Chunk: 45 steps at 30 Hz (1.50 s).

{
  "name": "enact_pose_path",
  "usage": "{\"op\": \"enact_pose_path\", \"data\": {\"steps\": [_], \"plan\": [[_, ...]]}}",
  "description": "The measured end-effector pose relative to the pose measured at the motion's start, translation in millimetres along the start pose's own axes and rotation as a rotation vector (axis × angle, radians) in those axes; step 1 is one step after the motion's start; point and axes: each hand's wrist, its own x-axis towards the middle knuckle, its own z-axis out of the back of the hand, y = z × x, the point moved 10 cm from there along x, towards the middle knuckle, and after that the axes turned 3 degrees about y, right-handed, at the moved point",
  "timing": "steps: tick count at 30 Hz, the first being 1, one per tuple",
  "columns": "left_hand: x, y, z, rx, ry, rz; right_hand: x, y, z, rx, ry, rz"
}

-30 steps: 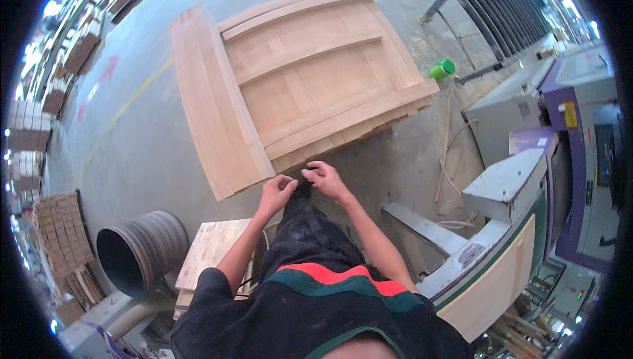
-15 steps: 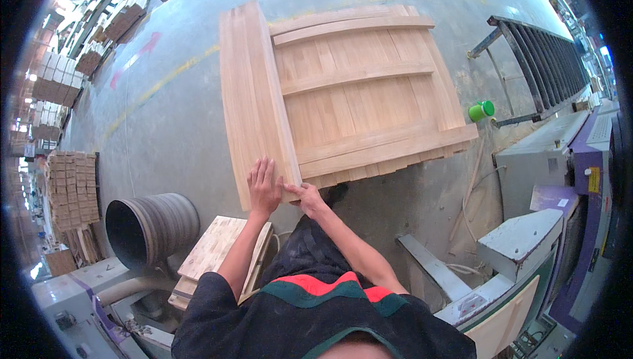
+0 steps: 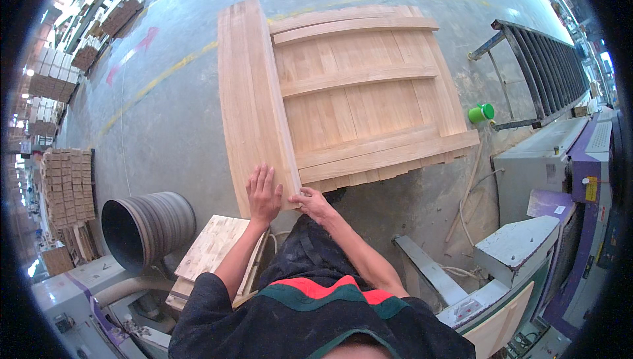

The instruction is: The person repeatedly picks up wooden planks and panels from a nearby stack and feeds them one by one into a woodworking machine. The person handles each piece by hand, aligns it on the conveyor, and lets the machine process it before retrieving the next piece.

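Note:
A long pale wooden plank (image 3: 250, 95) lies along the left side of a wooden pallet-like frame (image 3: 369, 89) on the concrete floor. My left hand (image 3: 263, 194) rests flat on the plank's near end, fingers spread. My right hand (image 3: 312, 203) grips the plank's near right corner with bent fingers. Both forearms come up from the lower edge over my dark clothing.
A dark round duct pipe (image 3: 148, 227) lies at the lower left beside a small stack of glued wood panels (image 3: 214, 247). A green cup (image 3: 481, 112) stands right of the frame. Grey and purple machines (image 3: 560, 181) stand on the right, a metal rack (image 3: 541, 62) behind them. Stacked wood (image 3: 66, 187) lines the left.
My hands have moved from my waist up to the plank's near end. The left hand now lies flat on it and the right holds its corner. The view has shifted closer to the frame.

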Motion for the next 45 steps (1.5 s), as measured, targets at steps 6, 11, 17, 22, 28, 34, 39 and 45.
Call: {"op": "enact_pose_path", "data": {"steps": [6,11,17,22,28,34,39,45], "plan": [[6,-5,3,-0.013,-0.010,-0.004,5,-1,12,-0.110,0.034,-0.047],[1,-1,1,-0.037,-0.007,0.012,3,-43,-3,0.371,0.199,-0.118],[2,-7,-1,0.023,-0.022,-0.011,72,-81,49,0.613,-0.261,-0.002],[6,-8,-9,0.016,0.001,-0.003,76,-86,41,0.821,-0.269,0.046],[8,-11,-11,0.032,0.016,0.001,90,-103,64,0.471,-0.469,0.049],[8,-14,-21,0.061,0.015,-0.030,113,-114,68,0.525,-0.316,0.145],[13,-17,-31,0.056,0.087,-0.028,84,-90,80,0.399,-0.455,0.207],[13,-17,-37,0.121,0.161,-0.042,66,-69,100,0.489,-0.491,0.272]]}}
